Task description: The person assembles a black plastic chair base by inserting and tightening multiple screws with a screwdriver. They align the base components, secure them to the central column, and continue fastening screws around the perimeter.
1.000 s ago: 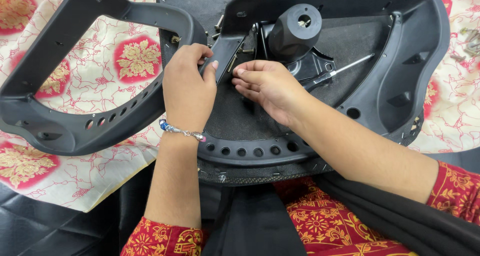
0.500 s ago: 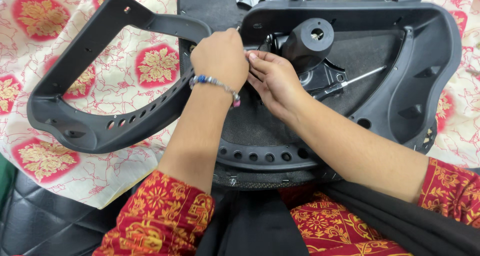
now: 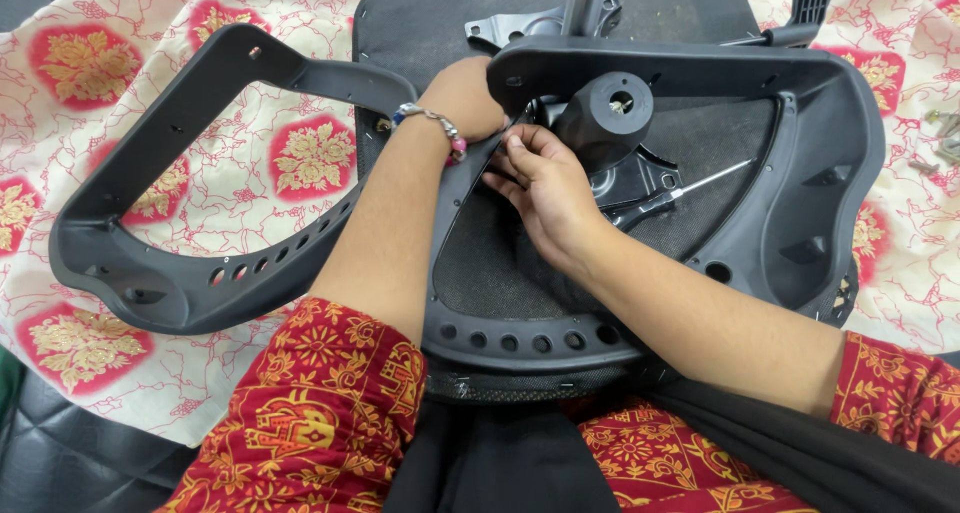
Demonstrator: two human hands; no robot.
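Two hands are packed into one tight spot at the middle of an upturned chair seat. Left hand (image 3: 465,95) is curled down over the inner edge of the seat frame (image 3: 850,173), fingers together, but whether it's actually clamped on anything underneath I can't tell, the back of the hand hides it. Right hand (image 3: 545,188) has its fingertips pinched together just beside the black round hub (image 3: 610,108), maybe on a small part, too small to make out.

Screwdriver (image 3: 665,198) lies loose on the seat mesh, touching the metal plate (image 3: 620,178), right next to the right wrist, so I'd guess an elbow nudge could roll it off. Loose screws (image 3: 940,138) sit well apart on the patterned cloth (image 3: 130,93), easy to lose in that print. Armrest loop (image 3: 170,223) hangs off to the left and could swing if the frame shifts, pinching fingers.
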